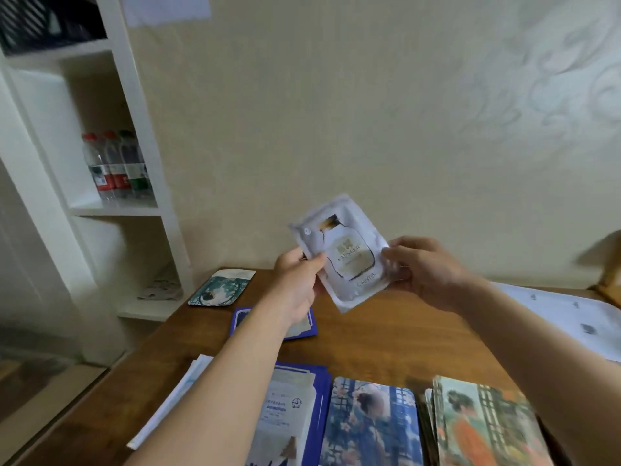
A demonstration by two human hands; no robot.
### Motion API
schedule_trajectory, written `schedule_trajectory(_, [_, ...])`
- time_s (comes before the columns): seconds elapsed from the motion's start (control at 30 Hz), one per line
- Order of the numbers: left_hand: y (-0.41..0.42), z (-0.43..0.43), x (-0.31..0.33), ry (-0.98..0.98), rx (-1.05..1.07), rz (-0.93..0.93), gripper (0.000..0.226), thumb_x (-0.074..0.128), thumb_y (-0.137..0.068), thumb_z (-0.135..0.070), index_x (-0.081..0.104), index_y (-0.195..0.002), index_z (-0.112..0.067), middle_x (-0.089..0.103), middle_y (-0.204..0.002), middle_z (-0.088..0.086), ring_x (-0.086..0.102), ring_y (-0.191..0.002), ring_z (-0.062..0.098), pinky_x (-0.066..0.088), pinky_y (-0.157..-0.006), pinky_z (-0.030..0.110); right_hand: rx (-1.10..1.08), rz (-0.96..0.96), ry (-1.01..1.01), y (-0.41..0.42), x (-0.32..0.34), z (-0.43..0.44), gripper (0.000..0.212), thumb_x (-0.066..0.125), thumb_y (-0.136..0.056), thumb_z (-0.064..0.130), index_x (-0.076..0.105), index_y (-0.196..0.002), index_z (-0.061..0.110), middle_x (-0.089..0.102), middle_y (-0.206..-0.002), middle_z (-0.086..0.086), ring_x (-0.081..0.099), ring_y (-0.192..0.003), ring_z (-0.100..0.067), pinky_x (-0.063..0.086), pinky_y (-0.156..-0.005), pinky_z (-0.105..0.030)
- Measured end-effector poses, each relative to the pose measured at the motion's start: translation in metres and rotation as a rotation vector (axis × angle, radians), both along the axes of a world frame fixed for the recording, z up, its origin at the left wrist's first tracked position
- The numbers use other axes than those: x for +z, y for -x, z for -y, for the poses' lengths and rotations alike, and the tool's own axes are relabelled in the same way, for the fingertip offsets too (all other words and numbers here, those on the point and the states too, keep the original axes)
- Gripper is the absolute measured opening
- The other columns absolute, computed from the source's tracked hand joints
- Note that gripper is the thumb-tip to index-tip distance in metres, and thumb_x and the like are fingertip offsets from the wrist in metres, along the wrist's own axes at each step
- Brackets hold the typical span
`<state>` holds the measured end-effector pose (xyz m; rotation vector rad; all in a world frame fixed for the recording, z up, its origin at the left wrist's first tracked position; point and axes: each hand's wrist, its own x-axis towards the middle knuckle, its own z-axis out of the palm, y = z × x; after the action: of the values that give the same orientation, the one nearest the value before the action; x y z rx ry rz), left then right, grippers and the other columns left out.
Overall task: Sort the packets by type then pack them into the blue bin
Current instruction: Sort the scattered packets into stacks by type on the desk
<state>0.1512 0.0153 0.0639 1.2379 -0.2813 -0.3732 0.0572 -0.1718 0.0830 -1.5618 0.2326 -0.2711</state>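
**A:** Where is the packet that's being sorted?

**B:** A white packet (342,255) with a bottle printed on it is held in the air above the wooden counter (386,338), in front of a pale wall. It is tilted, with its top leaning left.

**A:** Which hand has it?

**B:** Both. The left hand (295,277) pinches the left edge, thumb on the printed face and the rest curled behind. The right hand (426,267) takes the right edge in the same way, its fingers (408,242) clamped on the packet.

**A:** And what is on the counter?

**B:** A teal packet (220,287) lies flat at the far left corner. Just nearer is a blue packet (242,319), partly hidden under the left forearm. Three groups sit side by side along the near edge. On the left is a blue-bordered stack (292,408), and in the middle a blue floral packet (369,428) close against it. On the right is an orange-figure stack (484,428), slightly fanned.

**A:** Anything else?

**B:** White sheets (174,398) lie left of the blue-bordered stack, by the counter's left edge. More white papers (571,317) cover the counter's right side. A white shelf (151,163) stands to the left, and on one board are bottles (114,166) with red and green caps.
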Motion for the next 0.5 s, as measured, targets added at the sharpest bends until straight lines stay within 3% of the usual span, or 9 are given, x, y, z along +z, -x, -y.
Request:
schedule_trajectory(0.07, [0.031, 0.013, 0.007, -0.095, -0.097, 0.1, 0.012, 0.058, -0.102, -0.003, 0.068, -0.106, -0.007, 0.075, -0.097, 0.012, 0.073, -0.083, 0.022, 0.059, -0.077, 0.04, -0.002, 0.002, 0.083, 0.038, 0.014, 0.01, 0.013, 0.062, -0.097, 0.007, 0.066, -0.102, -0.005, 0.071, -0.086, -0.018, 0.07, -0.071, -0.028, 0.057, -0.063, -0.037])
schedule_trajectory(0.17, [0.081, 0.043, 0.006, -0.157, -0.22, 0.171, 0.01, 0.061, -0.1, -0.001, 0.07, -0.102, -0.005, 0.077, -0.096, 0.012, 0.074, -0.085, 0.023, 0.059, -0.083, 0.041, -0.082, -0.038, 0.174, 0.099, 0.027, 0.028, 0.013, 0.064, -0.097, 0.007, 0.07, -0.105, -0.002, 0.077, -0.09, -0.015, 0.076, -0.078, -0.028, 0.062, -0.065, -0.037])
schedule_trajectory(0.3, [0.148, 0.08, -0.003, -0.256, -0.311, 0.21, 0.007, 0.068, -0.096, -0.002, 0.068, -0.089, -0.003, 0.074, -0.085, 0.014, 0.072, -0.069, 0.021, 0.057, -0.058, 0.031, -0.206, -0.225, 0.286, 0.189, 0.03, 0.058, 0.013, 0.066, -0.096, 0.01, 0.07, -0.101, -0.001, 0.073, -0.085, -0.016, 0.072, -0.067, -0.026, 0.064, -0.063, -0.043])
schedule_trajectory(0.4, [0.194, 0.104, -0.015, -0.36, -0.351, 0.212, 0.011, 0.074, -0.091, -0.001, 0.067, -0.096, 0.006, 0.074, -0.097, 0.023, 0.072, -0.08, 0.032, 0.062, -0.067, 0.04, -0.279, -0.395, 0.312, 0.251, 0.019, 0.079, 0.021, 0.068, -0.096, 0.014, 0.068, -0.106, -0.005, 0.072, -0.092, -0.023, 0.071, -0.067, -0.028, 0.061, -0.057, -0.037])
schedule_trajectory(0.5, [0.229, 0.125, -0.031, -0.449, -0.378, 0.214, 0.013, 0.076, -0.088, 0.001, 0.065, -0.095, 0.003, 0.07, -0.103, 0.021, 0.07, -0.072, 0.023, 0.059, -0.058, 0.033, -0.358, -0.535, 0.394, 0.291, 0.001, 0.09, 0.031, 0.072, -0.094, 0.02, 0.066, -0.106, -0.008, 0.068, -0.084, -0.019, 0.067, -0.062, -0.026, 0.06, -0.055, -0.032])
